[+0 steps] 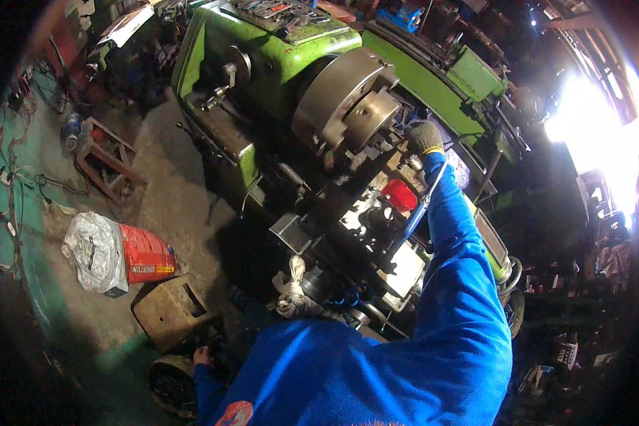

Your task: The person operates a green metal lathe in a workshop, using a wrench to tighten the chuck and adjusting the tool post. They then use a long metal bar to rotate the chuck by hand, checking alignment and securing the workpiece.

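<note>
The gloved right hand (424,136) rests beside the lathe chuck (348,99), seemingly gripping something unclear; the bare left hand (203,355) hangs far below the chuck, grip indiscernible.

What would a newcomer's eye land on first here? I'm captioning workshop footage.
The big green lathe fills the upper middle, its grey steel chuck facing the viewer. The gloved right hand, on a bright blue sleeve, reaches in beside the chuck. Harsh white glare burns at the right edge.

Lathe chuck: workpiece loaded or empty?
Looks empty. The chuck face shows bare, with nothing sticking out toward the gloved right hand beside it. Whether anything sits inside the bore: cannot tell.
</note>
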Demonstrator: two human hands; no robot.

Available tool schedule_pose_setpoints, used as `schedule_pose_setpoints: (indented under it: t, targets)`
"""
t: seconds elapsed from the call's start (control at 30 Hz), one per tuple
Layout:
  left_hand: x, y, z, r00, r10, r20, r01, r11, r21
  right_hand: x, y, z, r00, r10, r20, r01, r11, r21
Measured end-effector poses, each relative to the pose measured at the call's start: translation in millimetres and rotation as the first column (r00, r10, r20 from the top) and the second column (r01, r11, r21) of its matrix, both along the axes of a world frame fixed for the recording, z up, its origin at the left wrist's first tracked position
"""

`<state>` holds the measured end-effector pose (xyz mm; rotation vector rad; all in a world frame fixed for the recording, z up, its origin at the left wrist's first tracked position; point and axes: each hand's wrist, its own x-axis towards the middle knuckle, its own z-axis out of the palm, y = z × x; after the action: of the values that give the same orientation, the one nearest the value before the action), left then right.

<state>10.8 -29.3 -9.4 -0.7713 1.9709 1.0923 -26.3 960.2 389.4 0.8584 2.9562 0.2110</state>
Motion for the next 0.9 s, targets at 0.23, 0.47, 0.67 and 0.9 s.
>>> schedule_pose_setpoints:
  t: [0.23,0.47,0.67,0.9]
  targets:
    - [-4,26,2,0.991,-0.117,-0.065,0.115,0.993,-0.035,13,23,-12,0.987,0.113,0.113,-0.123,0.989,0.08]
    - [-2,29,-9,0.998,0.026,-0.05,-0.03,0.996,-0.08,56,-35,19,0.852,-0.279,-0.444,0.079,0.905,-0.417]
    - [17,20,-5,0.971,-0.214,-0.104,0.199,0.971,-0.131,56,-80,45,0.873,-0.306,-0.379,0.08,0.858,-0.507]
    - [13,9,-16,0.992,-0.084,-0.097,0.079,0.996,-0.051,49,-41,6,0.842,-0.052,-0.537,-0.079,0.973,-0.218]
